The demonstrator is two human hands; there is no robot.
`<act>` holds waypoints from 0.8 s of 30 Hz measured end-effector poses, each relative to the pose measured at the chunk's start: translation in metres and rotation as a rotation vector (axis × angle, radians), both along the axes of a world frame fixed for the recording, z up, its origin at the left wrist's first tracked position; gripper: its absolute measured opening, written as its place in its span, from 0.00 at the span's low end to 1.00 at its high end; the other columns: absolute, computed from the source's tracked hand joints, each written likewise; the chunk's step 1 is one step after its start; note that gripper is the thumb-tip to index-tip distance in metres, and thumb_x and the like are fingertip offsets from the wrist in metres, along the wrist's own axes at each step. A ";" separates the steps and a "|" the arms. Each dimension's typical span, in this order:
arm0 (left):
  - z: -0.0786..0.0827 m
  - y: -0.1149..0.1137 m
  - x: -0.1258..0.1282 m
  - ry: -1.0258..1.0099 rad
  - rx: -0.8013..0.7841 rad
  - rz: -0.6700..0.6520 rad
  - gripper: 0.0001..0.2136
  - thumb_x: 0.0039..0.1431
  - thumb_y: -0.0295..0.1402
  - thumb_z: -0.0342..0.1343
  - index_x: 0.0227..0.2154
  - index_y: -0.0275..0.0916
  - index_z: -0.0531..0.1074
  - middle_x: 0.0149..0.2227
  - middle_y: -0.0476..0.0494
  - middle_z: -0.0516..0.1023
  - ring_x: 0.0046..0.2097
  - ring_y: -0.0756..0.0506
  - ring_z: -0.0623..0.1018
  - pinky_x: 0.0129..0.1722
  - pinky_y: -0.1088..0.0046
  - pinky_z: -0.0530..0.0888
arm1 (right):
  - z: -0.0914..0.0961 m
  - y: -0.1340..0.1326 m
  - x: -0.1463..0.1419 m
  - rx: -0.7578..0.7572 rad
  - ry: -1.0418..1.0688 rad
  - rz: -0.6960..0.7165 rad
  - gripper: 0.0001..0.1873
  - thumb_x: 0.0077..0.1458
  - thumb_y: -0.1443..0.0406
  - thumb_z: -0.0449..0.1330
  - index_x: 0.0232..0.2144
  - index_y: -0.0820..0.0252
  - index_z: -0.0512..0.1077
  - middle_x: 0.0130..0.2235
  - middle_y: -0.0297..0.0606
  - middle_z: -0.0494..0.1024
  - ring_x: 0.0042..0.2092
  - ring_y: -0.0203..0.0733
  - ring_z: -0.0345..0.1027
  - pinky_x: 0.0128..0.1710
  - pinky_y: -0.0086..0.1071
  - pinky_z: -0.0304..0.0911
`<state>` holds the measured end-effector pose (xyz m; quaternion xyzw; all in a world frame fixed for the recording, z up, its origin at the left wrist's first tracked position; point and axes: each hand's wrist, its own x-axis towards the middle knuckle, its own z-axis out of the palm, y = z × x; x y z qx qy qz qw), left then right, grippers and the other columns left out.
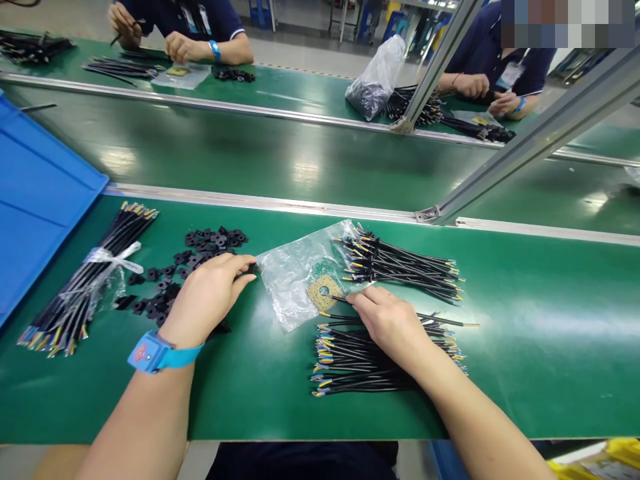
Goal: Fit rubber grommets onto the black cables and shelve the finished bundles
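Note:
My left hand (213, 290), with a blue wrist strap (160, 353), pinches a small black part (251, 269) between thumb and fingertips. Behind and under that hand lie loose black parts (200, 250), small blocks, some with a hole. My right hand (387, 317) is closed on a black cable (337, 297), its tip over a yellowish sponge square (320, 293) with a round hole. The sponge rests on a clear plastic bag (285, 273). Below my right hand spreads a row of black cables (350, 360) with coloured wire ends. Farther back, a second cable pile (410, 263) has black pieces near its left ends.
At the left lies a tied cable bundle (90, 280), beside a blue bin (45, 200). A metal rail (260, 200) and slanted post (500, 147) bound the back. Across the bench two co-workers' hands (185, 48) handle similar parts near a filled plastic bag (375, 80).

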<state>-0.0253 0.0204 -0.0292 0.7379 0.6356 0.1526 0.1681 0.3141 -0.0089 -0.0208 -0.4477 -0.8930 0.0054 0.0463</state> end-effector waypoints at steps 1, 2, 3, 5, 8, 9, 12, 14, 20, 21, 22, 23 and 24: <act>0.003 -0.001 0.004 -0.098 0.016 0.020 0.18 0.64 0.43 0.53 0.48 0.37 0.80 0.44 0.35 0.82 0.44 0.35 0.81 0.48 0.58 0.77 | 0.000 0.000 0.001 0.009 -0.018 0.004 0.12 0.67 0.72 0.55 0.45 0.57 0.77 0.34 0.37 0.78 0.36 0.40 0.72 0.32 0.30 0.68; 0.006 -0.002 0.009 -0.211 0.019 0.042 0.18 0.63 0.45 0.56 0.47 0.39 0.80 0.45 0.36 0.82 0.44 0.37 0.81 0.48 0.60 0.77 | 0.000 -0.001 0.001 0.015 -0.033 0.012 0.12 0.66 0.72 0.56 0.45 0.58 0.77 0.33 0.38 0.78 0.35 0.41 0.72 0.31 0.31 0.68; 0.009 -0.003 0.015 -0.337 0.004 0.064 0.18 0.61 0.46 0.59 0.47 0.40 0.80 0.46 0.38 0.82 0.44 0.39 0.81 0.49 0.62 0.77 | 0.000 -0.001 0.002 0.019 -0.039 0.019 0.12 0.66 0.72 0.56 0.46 0.59 0.77 0.33 0.38 0.78 0.35 0.41 0.72 0.31 0.31 0.68; 0.012 -0.007 0.027 -0.610 -0.090 0.102 0.19 0.58 0.48 0.64 0.47 0.41 0.80 0.46 0.39 0.83 0.44 0.41 0.81 0.47 0.63 0.79 | 0.003 0.000 0.002 0.014 0.009 0.020 0.13 0.67 0.72 0.55 0.48 0.60 0.77 0.33 0.38 0.78 0.34 0.40 0.74 0.31 0.30 0.69; 0.011 -0.012 0.048 -1.026 -0.308 0.138 0.22 0.52 0.48 0.70 0.45 0.39 0.81 0.43 0.38 0.84 0.43 0.42 0.82 0.45 0.66 0.80 | 0.012 -0.002 -0.001 -0.032 0.249 0.010 0.17 0.71 0.70 0.51 0.55 0.59 0.74 0.35 0.37 0.79 0.35 0.37 0.75 0.34 0.28 0.72; 0.010 -0.013 0.054 -1.140 -0.382 0.148 0.22 0.50 0.47 0.72 0.44 0.39 0.81 0.41 0.38 0.84 0.42 0.43 0.83 0.44 0.67 0.81 | 0.017 -0.002 -0.003 -0.054 0.344 0.015 0.18 0.71 0.70 0.50 0.58 0.58 0.73 0.37 0.37 0.80 0.35 0.35 0.76 0.35 0.27 0.73; 0.005 -0.017 0.067 -1.383 -0.549 0.180 0.22 0.46 0.46 0.75 0.40 0.38 0.82 0.38 0.40 0.84 0.40 0.46 0.83 0.42 0.71 0.81 | 0.028 -0.007 -0.009 -0.087 0.545 0.042 0.21 0.71 0.71 0.51 0.61 0.54 0.71 0.41 0.37 0.81 0.38 0.34 0.78 0.39 0.27 0.75; 0.003 -0.019 0.071 -1.469 -0.607 0.200 0.21 0.45 0.45 0.76 0.39 0.39 0.83 0.38 0.41 0.84 0.38 0.47 0.82 0.41 0.73 0.80 | 0.032 -0.010 -0.012 -0.081 0.598 0.057 0.22 0.70 0.73 0.52 0.61 0.53 0.71 0.42 0.38 0.81 0.39 0.34 0.78 0.39 0.27 0.76; 0.006 -0.023 0.075 -1.584 -0.738 0.204 0.19 0.42 0.42 0.78 0.37 0.41 0.84 0.37 0.43 0.84 0.37 0.49 0.83 0.41 0.75 0.81 | 0.031 -0.013 -0.016 -0.053 0.591 0.070 0.21 0.69 0.73 0.53 0.59 0.56 0.73 0.38 0.37 0.79 0.36 0.34 0.76 0.35 0.26 0.75; 0.007 -0.023 0.075 -1.595 -0.758 0.198 0.19 0.42 0.42 0.78 0.37 0.41 0.84 0.37 0.44 0.84 0.37 0.49 0.83 0.40 0.76 0.80 | 0.031 -0.013 -0.016 -0.038 0.586 0.072 0.21 0.68 0.73 0.53 0.59 0.57 0.73 0.38 0.37 0.79 0.36 0.34 0.76 0.35 0.26 0.75; 0.008 -0.024 0.075 -1.601 -0.771 0.196 0.19 0.42 0.42 0.78 0.37 0.41 0.84 0.36 0.44 0.84 0.37 0.49 0.83 0.40 0.77 0.80 | 0.030 -0.012 -0.016 -0.020 0.581 0.074 0.21 0.68 0.74 0.53 0.59 0.57 0.73 0.37 0.37 0.79 0.35 0.33 0.75 0.35 0.26 0.75; 0.008 -0.024 0.075 -1.604 -0.780 0.198 0.19 0.42 0.42 0.78 0.37 0.40 0.84 0.36 0.44 0.84 0.37 0.50 0.83 0.40 0.77 0.80 | 0.030 -0.012 -0.017 0.000 0.575 0.076 0.21 0.68 0.74 0.53 0.58 0.57 0.74 0.37 0.37 0.79 0.35 0.33 0.75 0.35 0.26 0.75; 0.009 -0.024 0.075 -1.602 -0.786 0.199 0.19 0.41 0.42 0.78 0.37 0.40 0.84 0.36 0.44 0.84 0.36 0.50 0.83 0.39 0.78 0.79 | 0.030 -0.012 -0.017 0.016 0.566 0.075 0.21 0.68 0.74 0.53 0.58 0.57 0.73 0.37 0.36 0.79 0.35 0.33 0.75 0.35 0.26 0.75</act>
